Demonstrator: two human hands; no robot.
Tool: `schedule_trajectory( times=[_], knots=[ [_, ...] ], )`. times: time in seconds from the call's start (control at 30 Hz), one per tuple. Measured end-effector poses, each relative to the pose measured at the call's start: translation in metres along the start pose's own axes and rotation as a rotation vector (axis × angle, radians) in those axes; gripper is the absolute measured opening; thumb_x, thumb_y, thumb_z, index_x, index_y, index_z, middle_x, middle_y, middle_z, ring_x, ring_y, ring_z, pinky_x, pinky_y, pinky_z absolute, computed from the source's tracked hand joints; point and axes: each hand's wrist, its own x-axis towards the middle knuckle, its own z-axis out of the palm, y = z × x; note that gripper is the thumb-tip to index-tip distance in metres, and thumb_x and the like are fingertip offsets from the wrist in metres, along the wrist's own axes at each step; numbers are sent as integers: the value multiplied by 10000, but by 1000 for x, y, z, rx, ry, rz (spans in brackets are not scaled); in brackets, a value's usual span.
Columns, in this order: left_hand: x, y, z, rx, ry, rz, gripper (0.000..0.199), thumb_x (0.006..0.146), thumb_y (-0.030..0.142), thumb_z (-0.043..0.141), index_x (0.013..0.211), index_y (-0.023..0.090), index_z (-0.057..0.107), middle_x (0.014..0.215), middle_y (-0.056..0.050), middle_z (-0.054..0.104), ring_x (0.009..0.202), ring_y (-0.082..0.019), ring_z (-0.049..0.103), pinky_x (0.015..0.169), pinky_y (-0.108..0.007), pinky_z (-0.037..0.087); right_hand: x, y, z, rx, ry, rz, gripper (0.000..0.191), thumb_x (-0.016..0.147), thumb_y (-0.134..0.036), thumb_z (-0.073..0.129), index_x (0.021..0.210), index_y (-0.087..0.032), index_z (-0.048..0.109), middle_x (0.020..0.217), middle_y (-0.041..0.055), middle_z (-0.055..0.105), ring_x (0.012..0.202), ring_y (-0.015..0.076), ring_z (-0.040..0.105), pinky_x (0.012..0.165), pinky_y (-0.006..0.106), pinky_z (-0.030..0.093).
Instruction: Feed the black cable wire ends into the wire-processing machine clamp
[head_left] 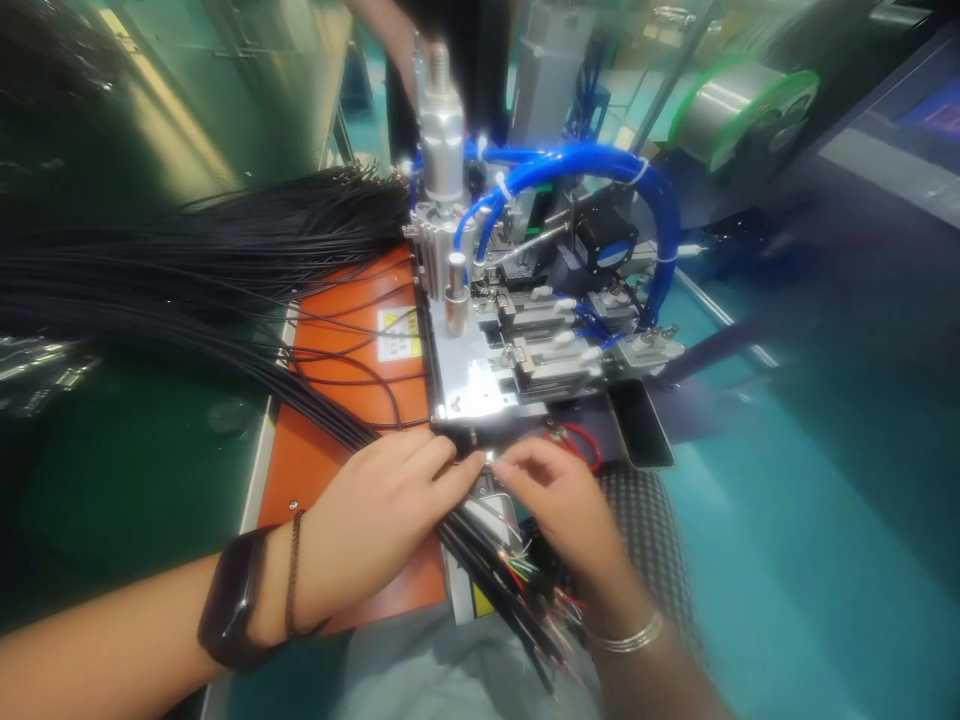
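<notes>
My left hand [397, 480] lies over a bundle of black cables [487, 560], its fingers bent and its thumb and forefinger reaching to a small bright piece [490, 458]. My right hand [559, 495] meets it from the other side, thumb and forefinger pinched at the same piece. What exactly the fingertips hold is too small to name. Below my hands, the cable ends show stripped, coloured wires [517, 568]. Just beyond the fingertips stands a bench press machine [469, 375] with a metal plate, upright cylinder and blue air hoses [592, 160].
An orange machine base [337, 330] carries a warning label [400, 335]. Many long black cables [187, 250] stretch across the left. A phone [641, 425] lies at the machine's right. A green-rimmed spool [742, 115] stands behind, and part of another person [480, 60] shows at the back.
</notes>
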Motion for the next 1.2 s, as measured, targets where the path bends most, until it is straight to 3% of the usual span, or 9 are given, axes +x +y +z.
schedule_trajectory(
  times=[0.2, 0.4, 0.5, 0.87, 1.03, 1.2],
  knots=[
    [3, -4, 4, 6, -11, 14, 400, 854, 88, 424, 1219, 215, 528, 837, -49, 550, 743, -189, 507, 627, -336, 459, 1, 7, -3, 70, -36, 61, 128, 815, -303, 612, 772, -182, 618, 772, 3, 614, 733, 141, 553, 633, 234, 426],
    [0, -4, 1, -2, 107, 57, 413, 884, 123, 458, 1291, 192, 477, 917, -66, 589, 806, -191, 534, 657, -322, 473, 4, 13, -4, 407, -61, -8, 107, 831, -277, 604, 856, -225, 694, 783, -5, 668, 738, 133, 599, 688, 241, 472],
    [-1, -5, 1, 11, 118, 65, 414, 890, 137, 472, 1299, 195, 472, 924, -66, 602, 824, -198, 547, 665, -325, 482, 3, 7, -3, 302, -52, -70, 74, 818, -229, 636, 836, -214, 706, 829, 6, 688, 791, 140, 621, 741, 244, 483],
    [0, -4, -2, 5, 174, 91, 392, 883, 116, 474, 1263, 210, 490, 900, -57, 605, 815, -190, 569, 646, -300, 475, -1, 5, -7, 150, -55, -218, 103, 866, -222, 599, 809, -230, 685, 770, -21, 649, 739, 112, 594, 692, 213, 458],
    [-1, -5, -1, -13, 212, 121, 373, 880, 127, 485, 1242, 218, 504, 879, -50, 592, 811, -187, 555, 657, -305, 463, 1, 1, -5, 190, -74, -187, 68, 833, -207, 622, 794, -214, 677, 777, -13, 644, 741, 118, 584, 684, 216, 457],
    [0, -7, 2, -2, 195, 110, 353, 883, 132, 476, 1226, 205, 520, 812, -43, 548, 764, -178, 525, 617, -292, 432, 4, 0, -11, 203, -155, -4, 91, 830, -241, 612, 783, -203, 679, 741, -17, 638, 716, 112, 569, 667, 208, 450]
  ],
)
